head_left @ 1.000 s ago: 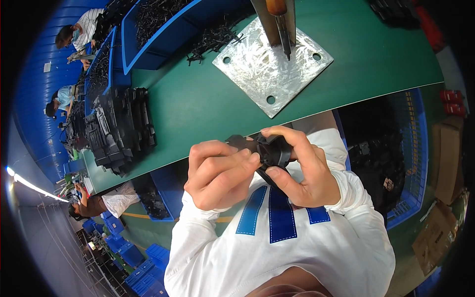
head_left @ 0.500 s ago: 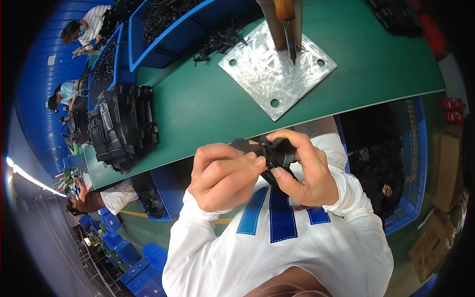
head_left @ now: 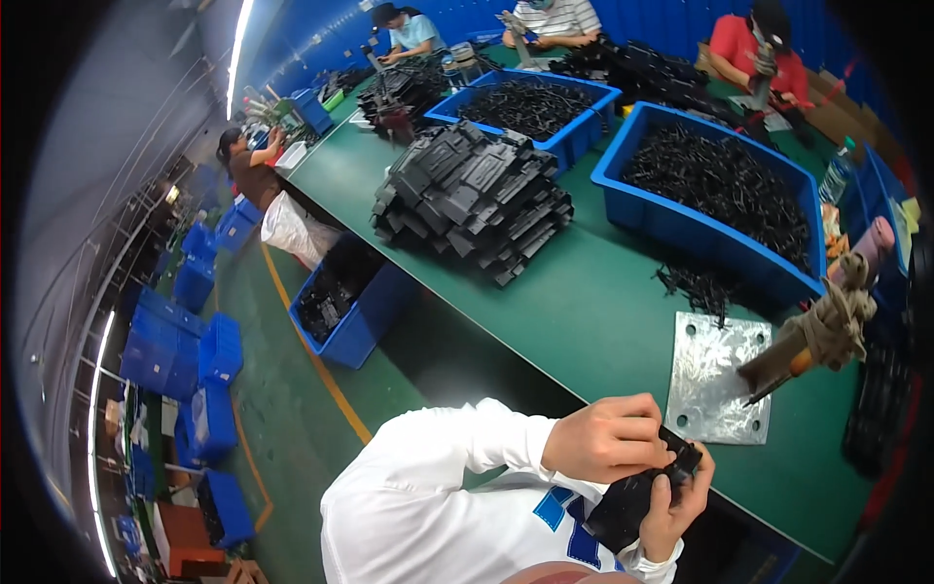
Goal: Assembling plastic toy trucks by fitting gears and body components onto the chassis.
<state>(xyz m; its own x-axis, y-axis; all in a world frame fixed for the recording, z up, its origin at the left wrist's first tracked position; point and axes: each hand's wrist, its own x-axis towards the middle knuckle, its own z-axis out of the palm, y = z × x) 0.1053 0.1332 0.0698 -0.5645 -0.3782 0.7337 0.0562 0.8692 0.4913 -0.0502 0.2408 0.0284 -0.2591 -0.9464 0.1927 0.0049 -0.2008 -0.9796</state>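
Note:
In front of my chest, at the table's near edge, both hands hold one black plastic part (head_left: 621, 508). My right hand (head_left: 678, 506) grips its right end between thumb and fingers. My left hand (head_left: 605, 440) is closed at the part's upper end, fingertips pressed against it. What the left fingertips pinch, if anything besides the part, is hidden. Just beyond my hands lies a square metal plate (head_left: 689, 384) with corner holes. Above it slants a pointed tool with a cloth-wrapped upper end (head_left: 837, 316).
A tall stack of black plastic parts (head_left: 472, 200) stands on the green table (head_left: 540, 311). Blue bins (head_left: 608, 185) hold many small black pieces, and some lie in a loose pile (head_left: 696, 287). Several people work across the table; another stands at far left. A blue crate (head_left: 365, 336) sits below the edge.
My view has swung left, so the plate and my hands now appear lower right and more of the table and room shows. Both hands still hold the black part.

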